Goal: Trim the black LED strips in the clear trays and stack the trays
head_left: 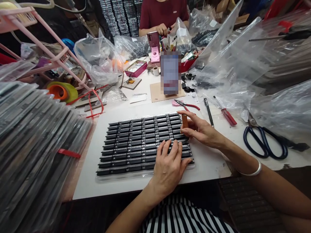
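Observation:
Rows of long black slotted connectors (136,145) lie side by side in a clear plastic tray (143,175) on the white tabletop. My left hand (168,163) rests on the lower right rows, fingers spread and flat, holding nothing. At the tray's upper right corner, my right hand (201,129) grips a small brown block (185,121) between thumb and fingers. The block stands upright against the right ends of the connectors. Its lower end is partly hidden by my thumb.
Right of the tray lie red-handled pliers (188,105), a black pen (208,111), a red screwdriver (227,113) and dark blue scissors (264,139). Stacked clear trays (41,145) crowd the left. A phone (170,72) stands behind; a person (164,16) works opposite among plastic bags (97,58).

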{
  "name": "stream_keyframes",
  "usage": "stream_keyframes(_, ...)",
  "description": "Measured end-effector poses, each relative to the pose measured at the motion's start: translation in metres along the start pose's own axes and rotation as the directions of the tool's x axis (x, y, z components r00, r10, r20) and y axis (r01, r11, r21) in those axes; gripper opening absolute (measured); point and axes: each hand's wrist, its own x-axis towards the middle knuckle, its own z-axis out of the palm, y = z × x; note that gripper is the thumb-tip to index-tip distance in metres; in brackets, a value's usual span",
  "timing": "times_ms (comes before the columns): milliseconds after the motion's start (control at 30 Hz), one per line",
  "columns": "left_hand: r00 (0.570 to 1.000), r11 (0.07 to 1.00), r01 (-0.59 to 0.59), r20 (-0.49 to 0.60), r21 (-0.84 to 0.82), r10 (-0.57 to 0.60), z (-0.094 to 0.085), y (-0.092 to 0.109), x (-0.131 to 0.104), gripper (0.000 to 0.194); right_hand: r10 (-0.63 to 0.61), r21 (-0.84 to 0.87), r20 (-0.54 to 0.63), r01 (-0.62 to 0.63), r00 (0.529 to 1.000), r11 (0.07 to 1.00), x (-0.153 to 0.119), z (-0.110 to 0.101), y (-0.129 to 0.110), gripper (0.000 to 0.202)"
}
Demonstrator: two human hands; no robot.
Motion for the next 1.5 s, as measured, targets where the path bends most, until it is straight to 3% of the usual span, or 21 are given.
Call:
stream_keyframes(133,1.0,1.0,0.0,-0.031,-0.019,-0.001,0.0,-0.001,0.0,0.04,0.14,0.196,-0.206,-0.1,0.968,0.976,0.003,-0.003,0.007,0.06)
stream_keyframes(200,0.999,1.0,-0.007,-0.039,-0.018,0.007,0.001,-0.001,0.0,0.039,0.196,0.255,-0.243,-0.133,0.95,0.958,0.005,-0.004,0.009,0.064)
stream_keyframes(433,0.997,0.999,-0.034,-0.07,0.013,0.035,0.002,-0.001,0.001,0.036,0.25,0.3,-0.196,-0.185,0.948,0.936,0.007,0.0,0.013,0.066)
stream_keyframes(1000,0.998,1.0,-0.026,-0.064,-0.003,0.026,0.002,-0.001,0.0,0.036,0.178,0.31,-0.105,-0.138,0.978,0.941,0.005,-0.003,0.014,0.061)
stream_keyframes(1300,0.998,1.0,-0.025,-0.059,0.009,0.025,0.002,-0.001,0.0,0.036,0.247,0.27,-0.191,-0.192,0.95,0.944,0.007,0.004,0.014,0.063)
stream_keyframes(1400,0.998,1.0,-0.019,-0.056,0.004,0.019,0.002,-0.001,0.0,0.036,0.216,0.296,-0.177,-0.157,0.96,0.942,0.006,0.002,0.014,0.065)
stream_keyframes(1500,0.999,1.0,-0.024,-0.049,-0.007,0.023,0.002,-0.001,0.0,0.036,0.176,0.296,-0.233,-0.103,0.956,0.95,0.005,-0.003,0.009,0.062)
